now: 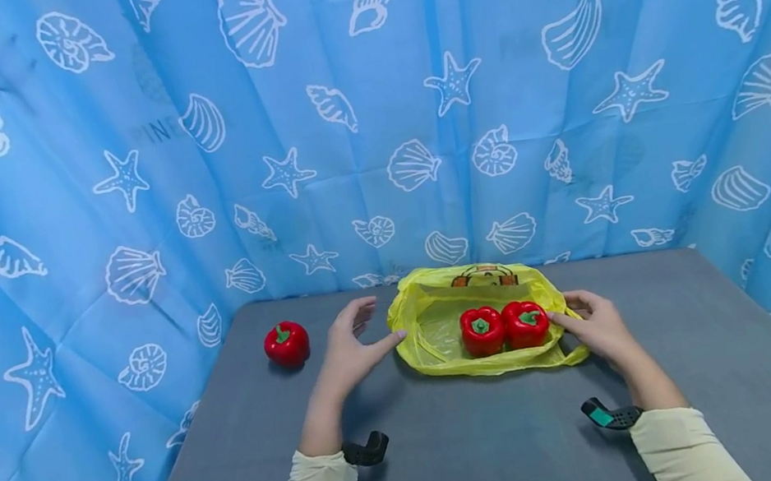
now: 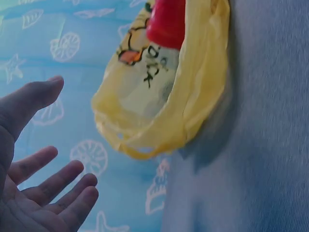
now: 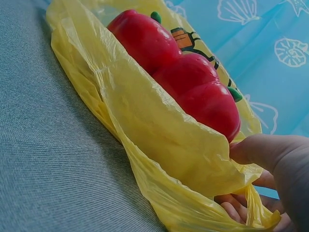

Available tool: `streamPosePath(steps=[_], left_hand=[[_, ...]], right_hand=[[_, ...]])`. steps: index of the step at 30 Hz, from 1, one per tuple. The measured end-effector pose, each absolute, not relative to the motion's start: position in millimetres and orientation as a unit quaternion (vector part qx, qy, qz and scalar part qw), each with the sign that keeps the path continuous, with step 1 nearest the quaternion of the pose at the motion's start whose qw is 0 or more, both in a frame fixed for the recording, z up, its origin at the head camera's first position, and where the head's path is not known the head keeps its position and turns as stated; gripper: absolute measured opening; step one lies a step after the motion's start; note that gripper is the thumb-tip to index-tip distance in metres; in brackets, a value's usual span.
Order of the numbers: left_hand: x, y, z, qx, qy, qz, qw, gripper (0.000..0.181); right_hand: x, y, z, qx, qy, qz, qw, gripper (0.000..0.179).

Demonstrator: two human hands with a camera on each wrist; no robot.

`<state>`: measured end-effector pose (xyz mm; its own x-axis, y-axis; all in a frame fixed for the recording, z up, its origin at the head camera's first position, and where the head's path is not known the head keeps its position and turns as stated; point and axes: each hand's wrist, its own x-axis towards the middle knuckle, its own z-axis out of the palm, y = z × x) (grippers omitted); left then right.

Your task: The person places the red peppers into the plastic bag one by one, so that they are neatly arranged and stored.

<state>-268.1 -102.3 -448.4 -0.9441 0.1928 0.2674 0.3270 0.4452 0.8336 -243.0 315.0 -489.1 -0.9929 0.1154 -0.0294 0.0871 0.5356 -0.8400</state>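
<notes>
A yellow plastic bag (image 1: 442, 367) lies on the table with its mouth spread wide. Inside it, toward the right, two red bell peppers (image 1: 483, 341) with green stems sit side by side. My right hand (image 1: 602, 328) pinches the bag's right edge, thumb on the inside by the nearer pepper (image 3: 210, 104) and fingers on the outside. At the bag's left end, my left hand (image 1: 350, 354) holds nothing, its thumb and fingers spread apart. In the left wrist view a gap shows between that hand (image 2: 34, 193) and the bag (image 2: 203, 82).
Another red bell pepper (image 1: 286, 345) rests on the grey table (image 1: 491, 449) to the left, outside the bag. Behind the table hangs a blue curtain (image 1: 366, 210) printed with white shells and starfish. Each wrist wears a black strap (image 1: 367, 449).
</notes>
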Motion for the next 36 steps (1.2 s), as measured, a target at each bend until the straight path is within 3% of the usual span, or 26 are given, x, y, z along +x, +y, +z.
streamPosePath(steps=[15, 28, 36], left_hand=[[-261.5, -149.3, -443.4, -0.065, -0.86, -0.497, 0.099, 0.066], [-262.8, -174.2, -439.8, -0.068, -0.86, -0.482, 0.15, 0.063], [-262.4, -183.8, -442.8, -0.056, -0.864, -0.477, 0.15, 0.062]], right_hand=[[-244.5, 316.2, -490.3, -0.057, -0.881, 0.47, 0.013, 0.074], [-244.4, 316.2, -489.3, -0.061, -0.879, 0.472, 0.01, 0.075], [-244.0, 315.9, -487.3, -0.055, -0.88, 0.471, 0.007, 0.076]])
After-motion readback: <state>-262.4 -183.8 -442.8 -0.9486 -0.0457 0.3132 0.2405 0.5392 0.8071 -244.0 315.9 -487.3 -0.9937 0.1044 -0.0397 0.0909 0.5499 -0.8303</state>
